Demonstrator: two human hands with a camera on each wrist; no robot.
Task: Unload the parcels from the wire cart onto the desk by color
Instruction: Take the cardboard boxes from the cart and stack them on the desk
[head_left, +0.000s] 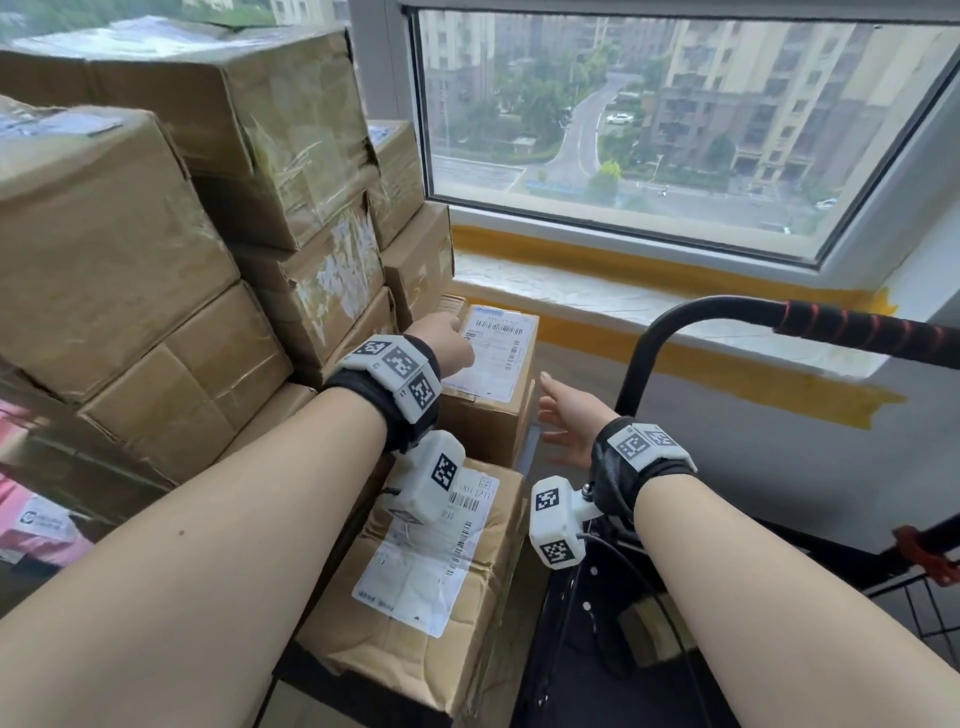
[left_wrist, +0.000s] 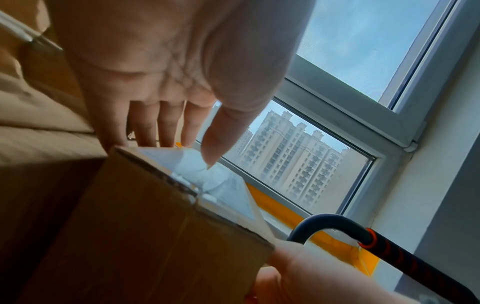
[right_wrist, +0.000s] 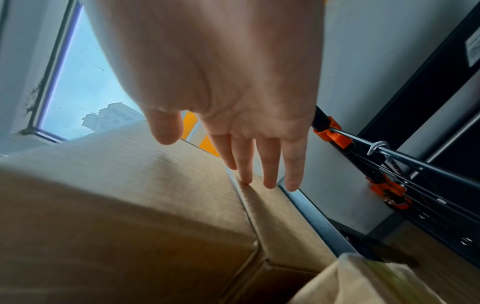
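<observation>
Item: small brown cardboard parcel (head_left: 493, 384), upright, roughly cubic, with a white shipping label bearing barcodes covering most of its top face. Clear tape runs over the label edge; corners are slightly scuffed. It stands against the foot of a tall stack of larger brown cartons (head_left: 156, 234), just below the window sill (head_left: 623, 296), and behind a second labelled parcel (head_left: 436, 566) whose cardboard is creased and dented.

Left hand (head_left: 447, 343): laid over the near-left part of the small parcel's top, fingers (left_wrist: 145, 123) straight and close together, tips reaching over its far edge; thumb extended, not curled under anything.

Right hand (head_left: 571, 421): beside the parcel's right face, palm turned toward it, fingers (right_wrist: 270, 162) straight and slightly spread; whether they touch the cardboard cannot be told.

Adjacent: black cart handle (head_left: 727, 317) with orange-ringed grip, to the right; pink parcels (head_left: 36, 525) at far left.
</observation>
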